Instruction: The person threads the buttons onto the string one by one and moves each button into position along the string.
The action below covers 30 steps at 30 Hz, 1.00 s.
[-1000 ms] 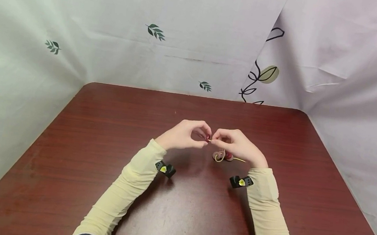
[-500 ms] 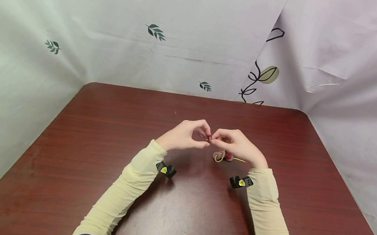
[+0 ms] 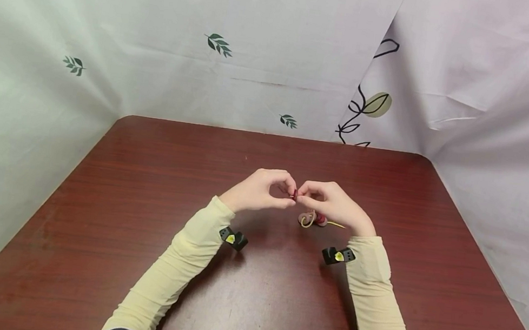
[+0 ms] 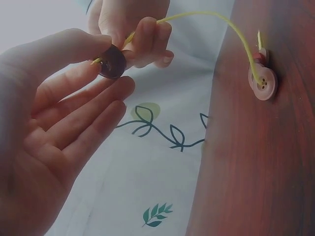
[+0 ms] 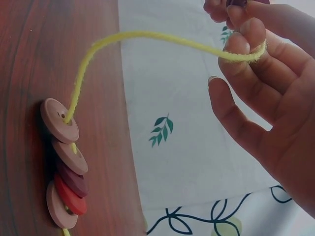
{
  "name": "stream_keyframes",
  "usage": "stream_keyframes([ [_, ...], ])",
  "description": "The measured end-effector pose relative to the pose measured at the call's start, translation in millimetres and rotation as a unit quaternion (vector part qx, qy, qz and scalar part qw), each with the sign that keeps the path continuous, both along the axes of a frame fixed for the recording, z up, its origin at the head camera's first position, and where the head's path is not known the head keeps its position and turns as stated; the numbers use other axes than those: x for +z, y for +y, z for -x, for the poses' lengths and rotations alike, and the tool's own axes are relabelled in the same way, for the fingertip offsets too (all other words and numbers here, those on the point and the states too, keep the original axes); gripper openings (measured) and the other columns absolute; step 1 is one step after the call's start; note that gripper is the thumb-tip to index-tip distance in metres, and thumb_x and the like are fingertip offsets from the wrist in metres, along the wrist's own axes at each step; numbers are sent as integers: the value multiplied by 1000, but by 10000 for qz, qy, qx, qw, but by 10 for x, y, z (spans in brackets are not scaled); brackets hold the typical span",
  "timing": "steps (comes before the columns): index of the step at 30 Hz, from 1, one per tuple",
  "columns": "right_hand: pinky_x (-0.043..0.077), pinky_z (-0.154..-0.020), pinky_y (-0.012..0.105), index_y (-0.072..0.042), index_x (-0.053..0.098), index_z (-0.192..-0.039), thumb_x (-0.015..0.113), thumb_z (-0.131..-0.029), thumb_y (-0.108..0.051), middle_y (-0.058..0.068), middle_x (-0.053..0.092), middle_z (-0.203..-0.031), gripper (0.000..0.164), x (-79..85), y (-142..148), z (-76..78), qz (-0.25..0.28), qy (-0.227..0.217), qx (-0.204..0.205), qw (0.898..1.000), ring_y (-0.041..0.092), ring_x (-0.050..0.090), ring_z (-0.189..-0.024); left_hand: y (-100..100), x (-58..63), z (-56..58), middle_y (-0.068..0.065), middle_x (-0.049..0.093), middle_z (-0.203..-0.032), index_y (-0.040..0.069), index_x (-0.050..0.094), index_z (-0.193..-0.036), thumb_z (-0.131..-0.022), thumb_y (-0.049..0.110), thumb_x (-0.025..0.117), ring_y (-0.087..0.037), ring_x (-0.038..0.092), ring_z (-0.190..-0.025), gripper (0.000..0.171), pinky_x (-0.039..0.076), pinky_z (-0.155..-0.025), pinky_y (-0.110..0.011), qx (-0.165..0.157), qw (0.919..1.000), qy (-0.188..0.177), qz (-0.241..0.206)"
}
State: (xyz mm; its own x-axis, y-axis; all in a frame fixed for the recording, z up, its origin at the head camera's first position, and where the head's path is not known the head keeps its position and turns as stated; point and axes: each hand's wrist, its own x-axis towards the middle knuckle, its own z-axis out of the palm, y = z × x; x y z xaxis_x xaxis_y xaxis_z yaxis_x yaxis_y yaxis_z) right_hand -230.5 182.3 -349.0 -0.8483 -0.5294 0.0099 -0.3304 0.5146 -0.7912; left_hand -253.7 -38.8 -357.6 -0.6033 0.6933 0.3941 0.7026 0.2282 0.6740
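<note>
Between thumb and index finger, my left hand (image 3: 261,189) pinches a dark maroon button (image 4: 113,63), its other fingers extended. A short yellow tip pokes out of the button's hole on the left-hand side. My right hand (image 3: 336,203) pinches the yellow string (image 5: 142,35) close behind the button, the two hands' fingertips nearly meeting above the table. From the right fingers the string arcs down to several threaded buttons (image 5: 60,120), pinkish-beige, red and maroon, lying stacked on their sides on the tabletop.
The brown wooden table (image 3: 197,152) has rounded far corners. White cloth (image 3: 161,39) with leaf prints hangs behind it and on both sides. A black wrist camera (image 3: 233,237) is strapped at the left cuff, another black camera (image 3: 338,256) at the right.
The left hand has brought the maroon button slightly right, up against the right fingertips; the string tip that showed between the hands is now through the button. The threaded buttons stay put.
</note>
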Motion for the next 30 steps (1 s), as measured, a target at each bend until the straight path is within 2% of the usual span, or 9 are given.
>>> stream_keyframes([
  [11, 48, -47, 37, -12, 65, -95, 62, -94, -16, 3, 65, -80, 5, 10, 3, 10, 14, 227, 154, 9996, 13, 50, -48, 7, -3, 10, -3, 69, -93, 8, 65, -92, -82, 9, 76, -10, 68, -88, 15, 55, -86, -29, -46, 10000, -8, -59],
  [17, 50, -48, 43, -13, 65, -95, 62, -94, -15, 2, 65, -79, 4, 2, 12, 10, 58, 148, 75, 9998, 17, 51, -46, 11, 0, 7, -4, 69, -94, 9, 66, -93, -83, 9, 75, -12, 68, -89, 13, 56, -84, -38, -9, 9999, -44, -106],
  [20, 50, -48, 46, -13, 65, -95, 62, -94, -16, 2, 63, -77, 5, -2, 12, 9, 75, 103, 48, 9999, 23, 51, -45, 14, 8, -2, -4, 69, -94, 8, 66, -92, -84, 8, 73, -12, 68, -90, 10, 57, -82, -35, 11, 9999, -60, -123],
  [25, 50, -49, 46, -13, 66, -96, 62, -94, -17, 1, 62, -75, 6, -5, 8, 5, 59, 97, 44, 9999, 20, 51, -44, 16, 9, -7, -3, 68, -92, 8, 67, -91, -88, 10, 70, -10, 67, -88, 5, 56, -80, -26, 89, 9999, 25, -94],
  [27, 49, -48, 46, -12, 66, -97, 62, -95, -19, 5, 61, -72, 8, -6, 8, 2, 77, 57, 60, 9999, 23, 51, -45, 14, 6, -5, -2, 68, -92, 8, 67, -91, -89, 11, 69, -9, 66, -88, 4, 55, -79, -24, 122, 9999, 57, -57],
  [30, 48, -47, 43, -13, 65, -96, 56, -98, -22, 16, 57, -70, 13, -13, 11, 0, 136, -14, 91, 9999, 37, 50, -48, 9, 1, -1, -2, 68, -91, 8, 67, -92, -90, 12, 68, -9, 66, -88, 4, 55, -80, -24, 159, 9998, 102, -15],
])
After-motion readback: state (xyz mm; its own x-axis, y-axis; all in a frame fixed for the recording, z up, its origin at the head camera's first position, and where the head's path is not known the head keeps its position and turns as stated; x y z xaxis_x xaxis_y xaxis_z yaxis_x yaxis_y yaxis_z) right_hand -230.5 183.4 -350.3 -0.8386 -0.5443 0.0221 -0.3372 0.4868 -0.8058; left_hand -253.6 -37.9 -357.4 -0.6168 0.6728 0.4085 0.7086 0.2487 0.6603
